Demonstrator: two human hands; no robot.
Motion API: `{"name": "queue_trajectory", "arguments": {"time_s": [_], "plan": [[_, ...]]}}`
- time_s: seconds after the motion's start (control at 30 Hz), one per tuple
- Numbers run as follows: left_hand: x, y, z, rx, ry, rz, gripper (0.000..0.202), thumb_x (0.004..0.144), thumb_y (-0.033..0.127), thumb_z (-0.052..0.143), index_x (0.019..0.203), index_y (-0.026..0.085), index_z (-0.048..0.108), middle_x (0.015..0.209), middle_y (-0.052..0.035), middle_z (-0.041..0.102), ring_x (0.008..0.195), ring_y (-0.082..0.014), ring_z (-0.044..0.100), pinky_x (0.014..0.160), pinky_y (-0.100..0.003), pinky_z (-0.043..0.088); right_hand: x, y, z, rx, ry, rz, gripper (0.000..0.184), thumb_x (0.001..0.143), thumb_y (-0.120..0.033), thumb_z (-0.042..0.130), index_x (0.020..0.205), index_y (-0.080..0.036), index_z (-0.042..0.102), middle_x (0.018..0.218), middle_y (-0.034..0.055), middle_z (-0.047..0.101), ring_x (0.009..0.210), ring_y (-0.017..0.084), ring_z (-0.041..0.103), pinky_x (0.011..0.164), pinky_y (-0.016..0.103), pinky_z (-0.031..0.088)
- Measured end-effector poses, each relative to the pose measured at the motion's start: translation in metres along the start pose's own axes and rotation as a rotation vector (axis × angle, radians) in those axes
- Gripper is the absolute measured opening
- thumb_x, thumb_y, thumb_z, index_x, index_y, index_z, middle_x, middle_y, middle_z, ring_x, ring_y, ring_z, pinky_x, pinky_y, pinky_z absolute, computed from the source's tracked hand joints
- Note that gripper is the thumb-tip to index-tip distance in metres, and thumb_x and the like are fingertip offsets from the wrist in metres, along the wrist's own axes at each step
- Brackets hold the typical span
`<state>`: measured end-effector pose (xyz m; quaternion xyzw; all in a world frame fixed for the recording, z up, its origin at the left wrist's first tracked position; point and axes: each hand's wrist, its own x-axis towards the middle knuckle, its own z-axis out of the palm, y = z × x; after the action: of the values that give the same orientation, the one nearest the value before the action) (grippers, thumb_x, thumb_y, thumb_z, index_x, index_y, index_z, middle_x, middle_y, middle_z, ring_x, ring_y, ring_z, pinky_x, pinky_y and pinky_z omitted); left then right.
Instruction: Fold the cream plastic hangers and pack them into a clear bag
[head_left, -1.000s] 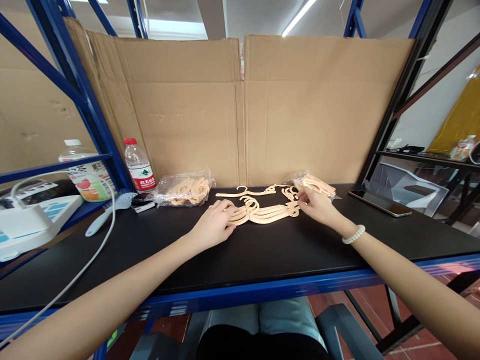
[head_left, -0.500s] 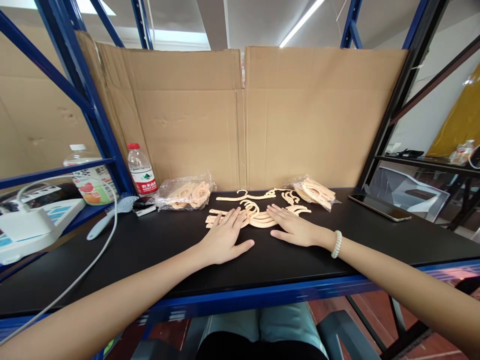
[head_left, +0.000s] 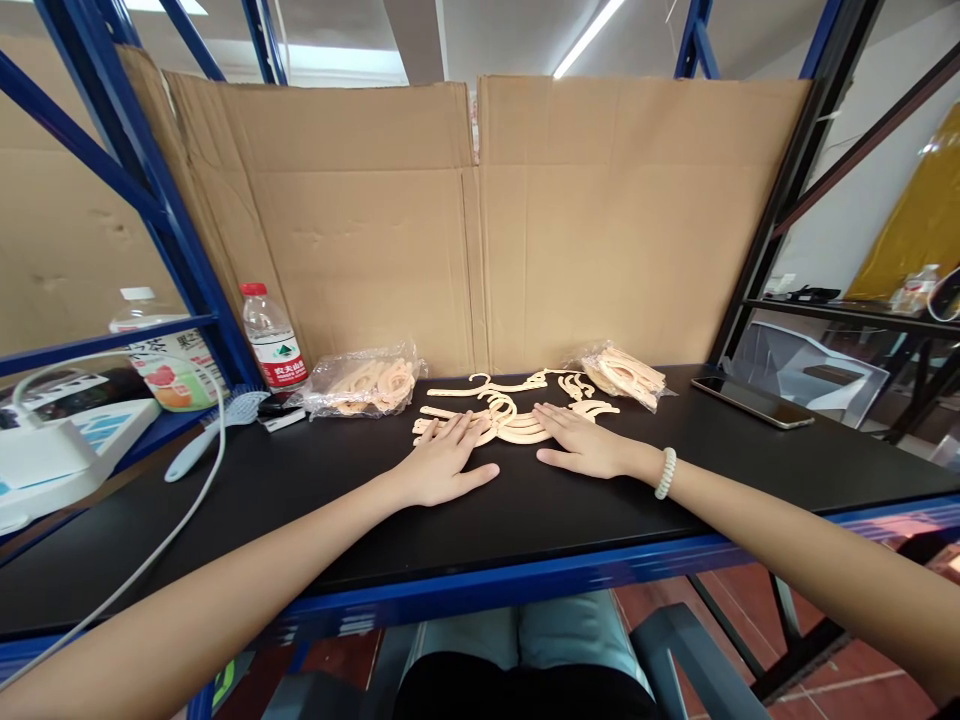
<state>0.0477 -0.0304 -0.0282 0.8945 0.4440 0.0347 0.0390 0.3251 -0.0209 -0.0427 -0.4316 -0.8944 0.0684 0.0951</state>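
Note:
Several cream-coloured hangers (head_left: 519,431) lie overlapped on the black tabletop, their curved hooks bunched at the middle. My left hand (head_left: 448,462) rests flat on their left arms, fingers stretched out and thumb pointing right. On the right arms lie the fingertips of my right hand (head_left: 581,441), also flat and open, with a beaded bracelet at the wrist. Just behind the pile is a single hanger (head_left: 491,386), its hook upward. Small hooked pieces (head_left: 576,384) lie to its right. My hands partly cover the piled hangers.
Clear plastic bags of cream pieces, a left bag (head_left: 367,382) and a right bag (head_left: 624,374), flank the hangers. A water bottle (head_left: 274,340), a hairbrush (head_left: 214,435) and a white cable (head_left: 196,500) are at left. A phone (head_left: 751,401) lies right. Cardboard (head_left: 360,240) stands behind.
The view has shifted slightly, so everything sits a little further left and higher. Both hands stay flat on the hangers, with no clear movement of the things.

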Motion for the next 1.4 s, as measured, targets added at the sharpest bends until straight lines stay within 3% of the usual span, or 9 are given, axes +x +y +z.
{"name": "queue_trajectory", "arguments": {"time_s": [0.23, 0.43, 0.83, 0.93, 1.07, 1.13, 1.23, 1.33, 1.4], "plan": [[0.006, -0.001, 0.002, 0.001, 0.004, -0.014, 0.081, 0.089, 0.07, 0.025, 0.153, 0.021, 0.014, 0.158, -0.0136, 0.009, 0.146, -0.031, 0.008, 0.114, -0.057, 0.004, 0.004, 0.009, 0.003, 0.026, 0.026, -0.014, 0.084, 0.09, -0.069, 0.031, 0.153, -0.016, 0.016, 0.158, 0.0124, 0.016, 0.146, 0.03, 0.012, 0.119, 0.047, 0.012], [0.008, -0.001, 0.003, -0.014, 0.029, -0.015, 0.083, 0.089, 0.07, 0.026, 0.153, 0.019, 0.016, 0.158, -0.0145, 0.011, 0.146, -0.032, 0.009, 0.114, -0.058, 0.006, 0.005, 0.009, 0.001, 0.013, -0.003, 0.009, 0.089, 0.089, -0.072, 0.028, 0.153, -0.011, 0.015, 0.158, 0.014, 0.014, 0.146, 0.03, 0.009, 0.119, 0.047, 0.011], [0.009, -0.003, 0.004, -0.009, 0.056, -0.013, 0.078, 0.089, 0.067, 0.029, 0.152, 0.022, 0.017, 0.158, -0.0131, 0.012, 0.146, -0.03, 0.01, 0.114, -0.056, 0.005, 0.007, 0.013, 0.005, 0.015, 0.052, -0.012, 0.084, 0.09, -0.068, 0.031, 0.153, -0.015, 0.015, 0.158, 0.0129, 0.014, 0.146, 0.03, 0.009, 0.118, 0.048, 0.011], [0.007, -0.003, 0.002, -0.006, 0.196, 0.004, 0.073, 0.09, 0.062, 0.035, 0.15, 0.022, 0.023, 0.157, -0.0127, 0.022, 0.145, -0.0297, 0.018, 0.114, -0.058, 0.007, 0.004, 0.005, -0.001, -0.032, 0.215, -0.1, 0.077, 0.093, -0.059, 0.035, 0.152, -0.013, 0.02, 0.157, 0.0142, 0.019, 0.145, 0.03, 0.015, 0.118, 0.048, 0.014], [0.008, -0.019, -0.008, -0.085, 0.505, 0.068, 0.051, 0.091, 0.046, 0.041, 0.133, 0.018, 0.048, 0.137, -0.0121, 0.053, 0.128, -0.0256, 0.046, 0.112, -0.048, 0.027, 0.002, 0.013, -0.012, 0.005, 0.613, -0.096, 0.048, 0.094, -0.042, 0.039, 0.134, -0.018, 0.048, 0.135, 0.0142, 0.052, 0.127, 0.029, 0.044, 0.107, 0.047, 0.033], [0.01, -0.034, -0.014, -0.224, 0.621, 0.028, 0.043, 0.088, 0.041, 0.045, 0.12, 0.015, 0.056, 0.122, -0.0126, 0.062, 0.116, -0.0245, 0.055, 0.103, -0.042, 0.04, 0.001, 0.027, -0.016, 0.098, 0.79, 0.041, 0.038, 0.093, -0.039, 0.039, 0.116, -0.017, 0.059, 0.115, 0.0133, 0.063, 0.111, 0.028, 0.055, 0.098, 0.044, 0.041], [0.013, -0.058, -0.024, -0.482, 0.719, -0.14, 0.034, 0.08, 0.037, 0.05, 0.104, 0.015, 0.061, 0.103, -0.0102, 0.068, 0.095, -0.0224, 0.063, 0.09, -0.038, 0.048, -0.001, 0.054, -0.021, 0.291, 0.973, 0.332, 0.031, 0.088, -0.035, 0.039, 0.098, -0.016, 0.062, 0.102, 0.0111, 0.066, 0.097, 0.025, 0.06, 0.088, 0.038, 0.046], [0.013, -0.074, -0.034, -0.671, 0.676, -0.259, 0.027, 0.074, 0.035, 0.054, 0.09, 0.015, 0.062, 0.081, -0.0055, 0.067, 0.073, -0.0183, 0.062, 0.073, -0.033, 0.051, -0.002, 0.072, -0.024, 0.498, 1.066, 0.57, 0.029, 0.084, -0.03, 0.038, 0.094, -0.017, 0.062, 0.098, 0.0113, 0.068, 0.091, 0.023, 0.061, 0.079, 0.034, 0.048], [0.013, -0.08, -0.038, -0.714, 0.622, -0.293, 0.022, 0.07, 0.035, 0.056, 0.079, 0.015, 0.062, 0.071, -0.0025, 0.063, 0.06, -0.0148, 0.057, 0.063, -0.03, 0.049, 0.0, 0.078, -0.025, 0.641, 1.118, 0.635, 0.025, 0.08, -0.028, 0.04, 0.088, -0.018, 0.062, 0.089, 0.01, 0.067, 0.083, 0.021, 0.062, 0.071, 0.031, 0.049]]}}
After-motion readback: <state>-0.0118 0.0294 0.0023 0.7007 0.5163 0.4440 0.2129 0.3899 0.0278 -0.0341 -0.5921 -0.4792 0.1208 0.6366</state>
